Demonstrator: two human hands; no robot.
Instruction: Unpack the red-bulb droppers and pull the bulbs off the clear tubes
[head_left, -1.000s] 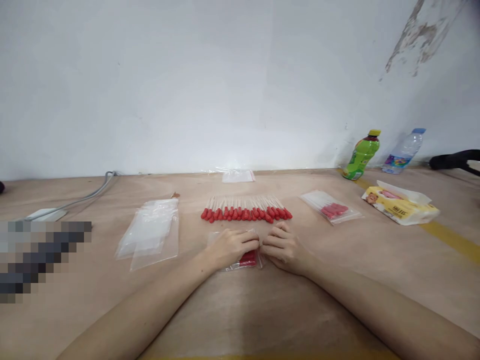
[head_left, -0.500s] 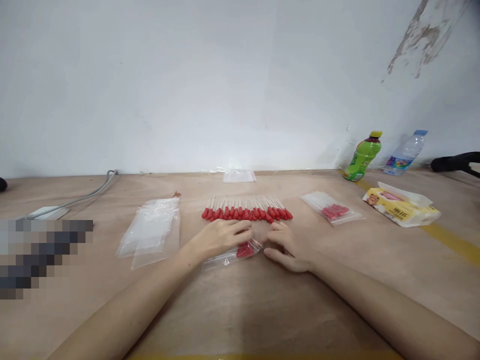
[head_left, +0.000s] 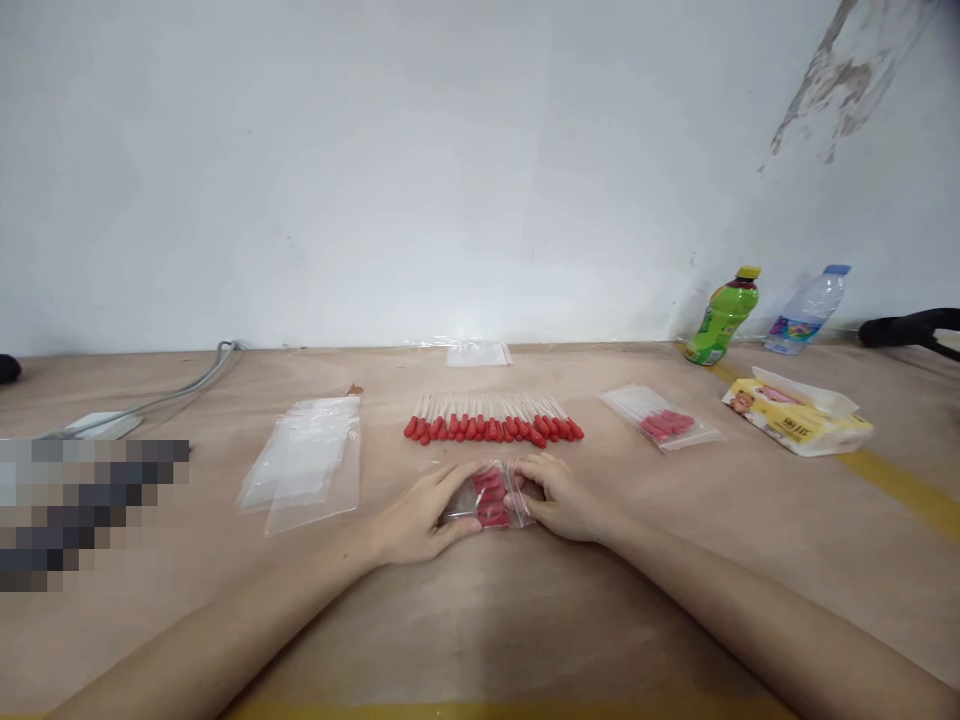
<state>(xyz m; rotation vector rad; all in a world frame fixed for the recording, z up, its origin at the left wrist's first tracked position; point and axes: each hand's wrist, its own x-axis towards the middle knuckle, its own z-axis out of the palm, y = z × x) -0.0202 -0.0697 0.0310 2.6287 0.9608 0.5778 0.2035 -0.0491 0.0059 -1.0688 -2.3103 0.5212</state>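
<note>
Between my hands is a clear zip bag [head_left: 459, 508] with several red-bulbed droppers [head_left: 492, 497] inside, the bulbs toward its right end. My left hand [head_left: 424, 510] grips the bag's left part, fingers on the far edge and thumb on the near edge. At the right end, my right hand [head_left: 559, 497] pinches the bag near its zip strip, fingers and thumb curled. Just beyond my hands lies a row of loose droppers [head_left: 495, 428], red bulbs toward me and clear stems pointing at the wall.
Flat clear bags [head_left: 304, 455] lie stacked on the left. A filled bag of droppers [head_left: 664, 418] rests at right, beside a yellow tissue pack [head_left: 795, 415]. A green bottle [head_left: 724, 318] and a water bottle [head_left: 808, 312] stand by the wall. A grey cable [head_left: 180, 388] runs at left.
My left hand has turned, its thumb now on the near edge of the bag instead of lying over it. The bag has shifted, and more red bulbs show inside. My right hand has closed on its end.
</note>
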